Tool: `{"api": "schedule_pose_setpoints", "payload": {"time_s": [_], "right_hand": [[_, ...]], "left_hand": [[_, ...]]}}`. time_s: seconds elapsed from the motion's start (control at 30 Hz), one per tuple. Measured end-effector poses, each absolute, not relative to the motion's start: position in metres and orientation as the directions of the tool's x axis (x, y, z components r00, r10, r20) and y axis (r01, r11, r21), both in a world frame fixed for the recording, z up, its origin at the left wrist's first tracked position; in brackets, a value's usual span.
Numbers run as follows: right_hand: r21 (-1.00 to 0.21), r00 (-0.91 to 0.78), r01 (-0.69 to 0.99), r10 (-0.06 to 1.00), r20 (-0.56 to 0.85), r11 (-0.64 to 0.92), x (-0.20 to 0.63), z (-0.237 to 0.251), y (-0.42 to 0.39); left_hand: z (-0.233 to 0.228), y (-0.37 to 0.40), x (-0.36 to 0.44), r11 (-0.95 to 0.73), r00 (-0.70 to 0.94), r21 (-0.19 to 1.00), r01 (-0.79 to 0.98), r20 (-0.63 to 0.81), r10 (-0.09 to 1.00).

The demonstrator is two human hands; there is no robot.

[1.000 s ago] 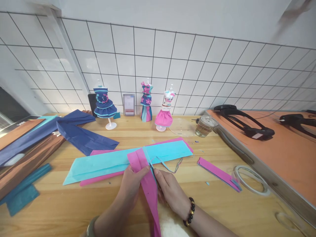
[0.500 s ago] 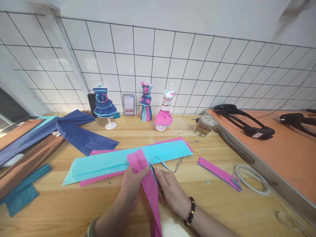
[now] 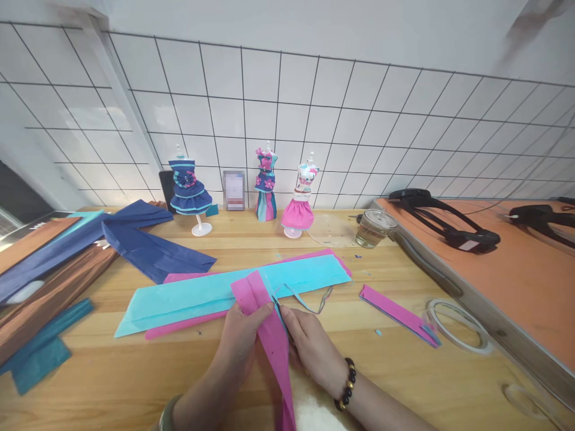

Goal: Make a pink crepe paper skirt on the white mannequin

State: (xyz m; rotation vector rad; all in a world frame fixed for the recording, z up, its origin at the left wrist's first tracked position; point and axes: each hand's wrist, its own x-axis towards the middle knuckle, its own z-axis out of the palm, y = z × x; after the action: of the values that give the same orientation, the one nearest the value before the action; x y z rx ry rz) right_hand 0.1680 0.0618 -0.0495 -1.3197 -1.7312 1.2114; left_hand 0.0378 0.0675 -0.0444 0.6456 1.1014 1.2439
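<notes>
My left grip (image 3: 241,333) is pinched on the pink strip (image 3: 276,353), and my right grip (image 3: 309,342) is closed round what look like scissors (image 3: 277,306), at the strip's edge between my two grips. Hardly anything has moved just now; only the strip's low end swung a tiny bit right, so I think the cut is about where it was. The blue sheet (image 3: 179,303) lies just past my grips.

bright light, pale glare, warped edges
</notes>
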Motion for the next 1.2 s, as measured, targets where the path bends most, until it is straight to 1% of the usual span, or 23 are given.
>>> {"api": "schedule_pose_setpoints", "payload": {"time_s": [0.23, 0.37, 0.47, 0.67, 0.87, 1.2], "right_hand": [[-0.917, -0.284, 0.392, 0.958, -0.048, 0.071, 0.1682, -0.0491, 0.0613], [-0.904, -0.300, 0.418, 0.953, -0.051, 0.083, 0.1682, -0.0496, 0.0615], [-0.900, -0.307, 0.425, 0.951, -0.045, 0.094, 0.1679, -0.0482, 0.0606], [-0.923, -0.291, 0.382, 0.954, -0.070, 0.049, 0.1670, -0.0463, 0.0575], [-0.930, -0.291, 0.355, 0.957, -0.013, 0.095, 0.1681, -0.0469, 0.0587], [-0.927, -0.296, 0.359, 0.955, -0.005, 0.106, 0.1687, -0.0514, 0.0588]], "left_hand": [[-0.0434, 0.0674, 0.0378, 0.249, -0.030, 0.872, -0.421, -0.287, 0.957], [-0.0427, 0.0689, 0.0367, 0.239, -0.055, 0.842, -0.483, -0.302, 0.952], [-0.0419, 0.0705, 0.0355, 0.230, -0.075, 0.838, -0.495, -0.306, 0.949], [-0.0413, 0.0701, 0.0366, 0.237, -0.088, 0.845, -0.479, -0.314, 0.945], [-0.0403, 0.0662, 0.0405, 0.254, -0.057, 0.849, -0.464, -0.314, 0.948], [-0.0382, 0.0653, 0.0418, 0.256, -0.054, 0.848, -0.464, -0.316, 0.947]]}}
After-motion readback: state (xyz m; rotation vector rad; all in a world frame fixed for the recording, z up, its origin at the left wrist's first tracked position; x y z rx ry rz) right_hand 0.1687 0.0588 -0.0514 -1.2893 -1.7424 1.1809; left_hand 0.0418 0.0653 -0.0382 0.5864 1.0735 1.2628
